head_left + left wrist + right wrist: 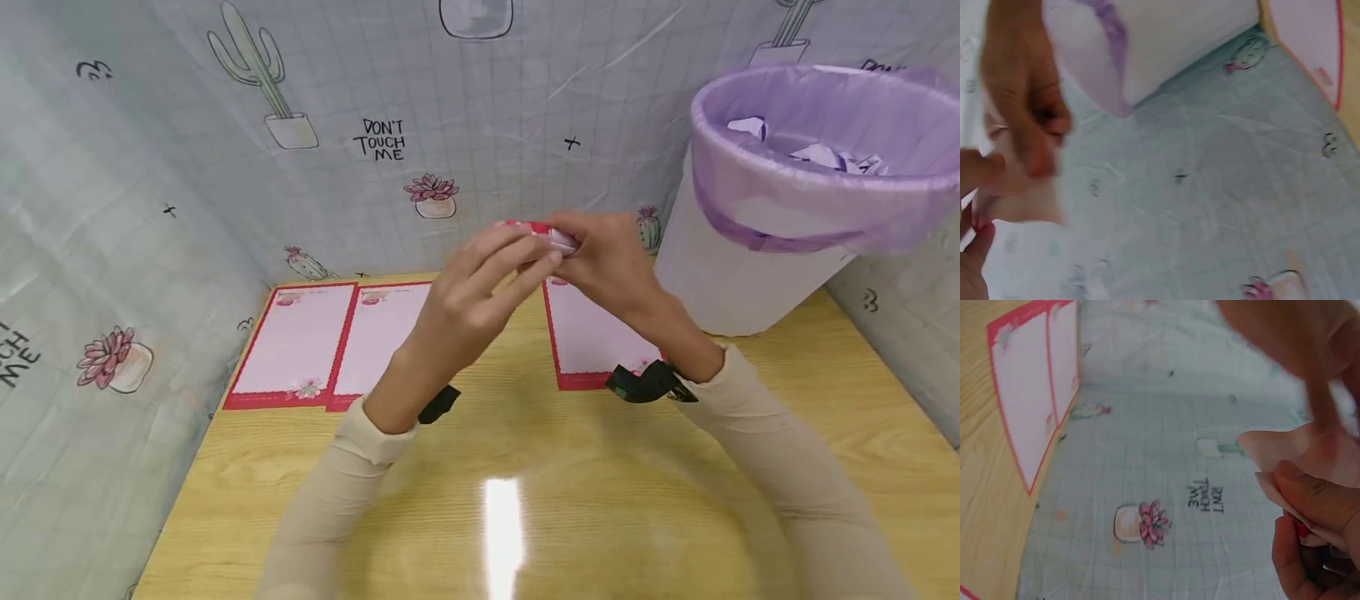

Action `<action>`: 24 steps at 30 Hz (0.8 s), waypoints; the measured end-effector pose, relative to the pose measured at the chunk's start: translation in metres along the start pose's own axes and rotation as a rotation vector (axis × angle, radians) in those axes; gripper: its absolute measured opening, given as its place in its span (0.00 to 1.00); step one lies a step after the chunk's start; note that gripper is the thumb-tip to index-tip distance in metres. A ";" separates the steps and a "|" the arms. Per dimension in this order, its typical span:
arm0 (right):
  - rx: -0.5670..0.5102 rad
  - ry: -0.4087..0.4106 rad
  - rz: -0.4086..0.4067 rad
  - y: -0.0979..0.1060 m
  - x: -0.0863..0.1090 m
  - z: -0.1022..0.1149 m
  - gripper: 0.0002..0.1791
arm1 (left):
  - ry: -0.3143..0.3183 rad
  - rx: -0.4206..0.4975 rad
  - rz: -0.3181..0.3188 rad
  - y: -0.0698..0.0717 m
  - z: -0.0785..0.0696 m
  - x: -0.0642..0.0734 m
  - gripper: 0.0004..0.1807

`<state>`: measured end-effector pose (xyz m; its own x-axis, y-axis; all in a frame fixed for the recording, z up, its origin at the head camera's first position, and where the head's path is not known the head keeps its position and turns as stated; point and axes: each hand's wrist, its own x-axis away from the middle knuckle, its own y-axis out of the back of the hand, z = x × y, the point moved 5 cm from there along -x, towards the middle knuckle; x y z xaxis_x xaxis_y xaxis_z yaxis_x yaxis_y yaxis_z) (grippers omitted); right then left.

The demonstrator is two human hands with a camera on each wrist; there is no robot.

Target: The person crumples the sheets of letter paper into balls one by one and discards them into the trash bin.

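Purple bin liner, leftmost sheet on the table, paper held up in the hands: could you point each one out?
Purple bin liner (pixel 817 200): head view, on its folded-over outer side.
Leftmost sheet (pixel 288 350): head view, on its pale middle.
Held paper (pixel 1275 450): right wrist view, on its pale upper part.

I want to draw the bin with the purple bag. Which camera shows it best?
The head view: it shows the bin with its open top and white scraps inside. The left wrist view shows only part of its side and purple bag; the right wrist view doesn't show it.
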<state>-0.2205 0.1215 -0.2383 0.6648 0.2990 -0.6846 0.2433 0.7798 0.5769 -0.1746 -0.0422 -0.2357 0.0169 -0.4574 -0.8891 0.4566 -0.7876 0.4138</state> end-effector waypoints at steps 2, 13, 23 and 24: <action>-0.017 -0.057 0.026 0.000 0.000 -0.001 0.14 | -0.011 -0.003 0.043 -0.006 0.002 0.002 0.16; -0.218 -0.275 0.298 0.005 0.008 0.000 0.28 | 0.210 0.533 0.275 -0.001 0.028 0.010 0.24; -0.614 -0.201 0.099 0.000 0.006 0.004 0.31 | 0.371 0.564 -0.131 0.004 0.039 0.018 0.19; -0.559 -0.124 0.067 -0.001 0.006 0.007 0.32 | 0.405 0.557 -0.162 0.005 0.041 0.020 0.19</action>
<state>-0.2116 0.1187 -0.2399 0.7517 0.3172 -0.5782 -0.1899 0.9437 0.2708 -0.2083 -0.0718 -0.2439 0.3660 -0.2127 -0.9060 -0.0404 -0.9762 0.2129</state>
